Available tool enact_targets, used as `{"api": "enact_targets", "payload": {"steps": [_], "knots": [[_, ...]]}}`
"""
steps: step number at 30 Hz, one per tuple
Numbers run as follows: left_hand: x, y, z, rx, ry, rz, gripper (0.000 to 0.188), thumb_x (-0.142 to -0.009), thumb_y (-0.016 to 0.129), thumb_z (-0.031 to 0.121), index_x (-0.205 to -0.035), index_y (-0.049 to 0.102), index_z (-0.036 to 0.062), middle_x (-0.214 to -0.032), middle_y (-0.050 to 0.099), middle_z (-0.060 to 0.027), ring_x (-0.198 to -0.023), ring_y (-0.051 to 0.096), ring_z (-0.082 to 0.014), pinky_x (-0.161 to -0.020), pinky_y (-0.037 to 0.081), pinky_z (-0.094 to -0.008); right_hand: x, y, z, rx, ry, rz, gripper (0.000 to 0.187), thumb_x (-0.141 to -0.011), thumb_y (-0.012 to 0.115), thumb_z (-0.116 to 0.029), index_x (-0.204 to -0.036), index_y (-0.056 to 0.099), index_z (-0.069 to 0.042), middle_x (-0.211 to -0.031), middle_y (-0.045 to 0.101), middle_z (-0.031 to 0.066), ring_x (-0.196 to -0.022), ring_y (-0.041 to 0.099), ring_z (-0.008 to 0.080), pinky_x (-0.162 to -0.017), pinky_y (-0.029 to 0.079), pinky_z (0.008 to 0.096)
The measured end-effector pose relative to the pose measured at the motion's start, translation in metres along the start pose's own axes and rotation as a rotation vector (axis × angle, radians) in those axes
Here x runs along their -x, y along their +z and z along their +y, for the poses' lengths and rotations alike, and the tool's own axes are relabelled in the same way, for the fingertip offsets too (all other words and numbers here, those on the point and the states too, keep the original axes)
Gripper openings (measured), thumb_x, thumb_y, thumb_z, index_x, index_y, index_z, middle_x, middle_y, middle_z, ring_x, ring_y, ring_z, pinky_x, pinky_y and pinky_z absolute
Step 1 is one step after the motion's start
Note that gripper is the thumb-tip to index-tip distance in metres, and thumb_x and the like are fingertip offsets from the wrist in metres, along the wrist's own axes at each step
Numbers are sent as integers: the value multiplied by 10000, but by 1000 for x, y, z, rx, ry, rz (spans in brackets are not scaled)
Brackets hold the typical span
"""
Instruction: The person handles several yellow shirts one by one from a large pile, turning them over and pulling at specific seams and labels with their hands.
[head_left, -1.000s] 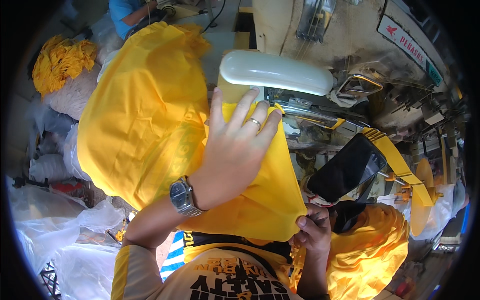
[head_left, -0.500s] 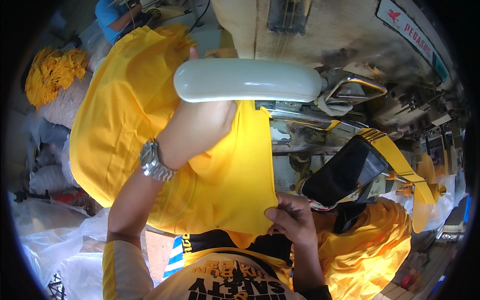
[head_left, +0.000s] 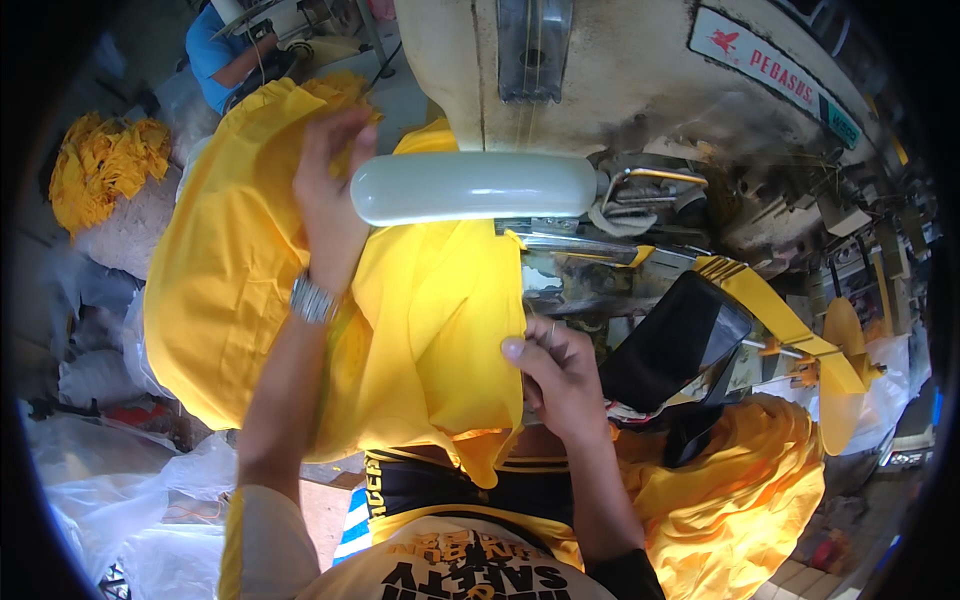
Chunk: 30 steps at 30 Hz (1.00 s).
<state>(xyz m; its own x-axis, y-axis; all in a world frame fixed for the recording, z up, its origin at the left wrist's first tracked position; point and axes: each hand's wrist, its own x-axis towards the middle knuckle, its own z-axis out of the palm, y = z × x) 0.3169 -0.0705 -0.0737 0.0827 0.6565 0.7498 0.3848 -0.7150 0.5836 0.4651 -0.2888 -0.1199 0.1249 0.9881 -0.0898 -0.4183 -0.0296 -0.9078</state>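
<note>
Yellow fabric (head_left: 440,330) spreads across a sewing machine (head_left: 590,80), passing under a pale, rounded oblong part (head_left: 470,188). My right hand (head_left: 558,375) pinches its right edge between thumb and fingers, below the machine's metal bed. On the left, beside the end of the oblong part, my left hand (head_left: 335,185) lies against the cloth, fingers stretched up and apart, slightly blurred; a metal watch is on that wrist. Bulky folds of the same cloth hang left of this hand. The stitching area is hidden behind the oblong part.
A black phone-like slab (head_left: 675,340) is mounted right of my right hand, near a yellow strip (head_left: 775,305) running over a rod. More yellow cloth (head_left: 730,490) is heaped at lower right. Clear plastic bags (head_left: 130,490) lie at left. A person in a blue shirt (head_left: 215,60) sits at far left.
My left hand has come out from below the oblong part, moving left and away from me, its fingers spreading. My right hand has slid up the fabric edge, still pinching. The view has shifted slightly.
</note>
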Motion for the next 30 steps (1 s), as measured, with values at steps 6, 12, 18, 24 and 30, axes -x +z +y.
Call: {"api": "enact_targets", "payload": {"steps": [6, 12, 18, 24, 30], "knots": [[103, -78, 24, -5, -438, -381, 357, -886, 694, 178, -1142, 609, -56, -1054, 672, -187, -990, 621, -213, -871, 475, -328, -8, 19, -12, 28, -160, -14, 144, -858, 676, -69, -982, 631, -12, -760, 596, -27, -500, 406, -6, -421, 283, 173], [38, -81, 72, -529, 357, -216, 293, -802, 706, 87, -1092, 673, 52, -1181, 618, -133, -965, 608, -308, -872, 477, -410, -6, 20, -10, -44, -25, 4, 200, -875, 688, -109, -1037, 624, -10, -739, 596, -37, -495, 402, -22, -427, 286, 157], [80, -47, 88, -120, 411, -593, 277, -783, 628, 6, -1051, 670, 61, -1190, 620, -105, -1136, 590, -320, -1004, 443, -470, 2, 13, -1, 186, -90, 58, 123, -929, 646, -134, -952, 654, -14, -674, 566, -58, -566, 431, -27, -481, 328, 170], [61, -38, 79, -81, 371, -597, 274, -766, 626, -13, -1029, 681, 40, -1142, 653, -119, -1031, 641, -328, -964, 473, -458, -3, 3, 6, 313, -129, 58, 132, -944, 617, -113, -923, 662, 10, -622, 549, -49, -576, 437, -14, -499, 353, 186], [45, -24, 62, 4, 322, -554, 208, -780, 664, 71, -981, 694, 26, -959, 685, -142, -831, 656, -324, -725, 527, -388, -7, 10, 4, 447, -206, 152, 125, -921, 617, -77, -860, 639, 30, -557, 462, -31, -545, 371, 4, -485, 324, 207]]}}
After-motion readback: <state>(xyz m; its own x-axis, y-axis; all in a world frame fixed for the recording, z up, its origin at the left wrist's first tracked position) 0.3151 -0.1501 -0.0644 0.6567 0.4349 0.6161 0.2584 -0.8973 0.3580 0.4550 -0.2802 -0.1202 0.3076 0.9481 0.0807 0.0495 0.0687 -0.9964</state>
